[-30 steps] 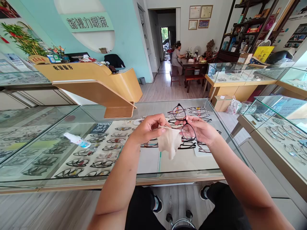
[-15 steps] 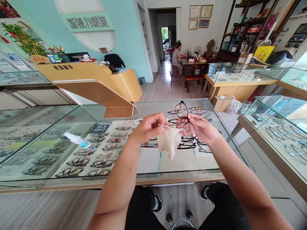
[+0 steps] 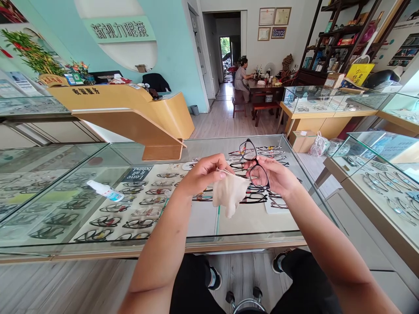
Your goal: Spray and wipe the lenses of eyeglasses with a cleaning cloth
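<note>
Above the glass display counter [image 3: 203,235], my left hand [image 3: 207,173] pinches a pale cleaning cloth [image 3: 230,192] that hangs down in folds. My right hand [image 3: 278,174] holds a pair of dark-framed eyeglasses [image 3: 255,163] near the middle of the frame, with the two lenses one above the other. The cloth's right edge comes close to the lower lens; whether they touch I cannot tell. On the counter glass to the left lies a white spray bottle [image 3: 105,191] on its side.
Under the counter glass are rows of eyeglass frames [image 3: 139,223]. A wooden reception desk [image 3: 170,117] stands beyond on the left. More glass showcases [image 3: 379,174] are on the right. A person [image 3: 242,78] sits at a dark table [image 3: 266,87] at the back.
The cloth has spread slightly toward the right, and its hanging folds have shifted. The eyeglasses have turned a little in my right hand. Both hands stay almost in place.
</note>
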Demonstrator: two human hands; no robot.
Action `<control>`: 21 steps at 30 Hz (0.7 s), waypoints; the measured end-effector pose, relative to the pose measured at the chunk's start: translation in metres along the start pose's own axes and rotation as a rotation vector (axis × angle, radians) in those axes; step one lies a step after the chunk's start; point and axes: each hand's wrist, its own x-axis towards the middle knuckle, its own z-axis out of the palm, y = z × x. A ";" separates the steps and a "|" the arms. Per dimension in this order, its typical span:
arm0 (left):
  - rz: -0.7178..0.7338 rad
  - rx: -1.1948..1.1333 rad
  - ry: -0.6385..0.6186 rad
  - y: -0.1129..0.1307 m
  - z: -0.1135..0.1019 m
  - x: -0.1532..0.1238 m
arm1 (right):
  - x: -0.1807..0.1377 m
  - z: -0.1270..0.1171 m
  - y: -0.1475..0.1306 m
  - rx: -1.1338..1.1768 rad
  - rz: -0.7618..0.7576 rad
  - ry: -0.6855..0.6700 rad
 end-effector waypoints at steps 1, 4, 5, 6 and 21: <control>0.008 0.004 -0.002 0.000 0.000 0.000 | 0.000 0.000 0.000 0.004 0.006 0.000; 0.028 0.008 -0.002 0.001 0.001 -0.001 | 0.001 -0.001 0.002 0.005 0.017 0.009; 0.028 0.007 -0.005 0.002 0.000 -0.001 | 0.001 -0.001 0.002 0.003 0.020 0.014; 0.025 0.006 -0.006 0.002 0.000 -0.001 | 0.001 -0.002 0.002 -0.003 0.021 0.019; 0.037 -0.013 0.021 -0.001 -0.003 -0.002 | 0.001 -0.002 -0.002 -0.040 0.037 0.097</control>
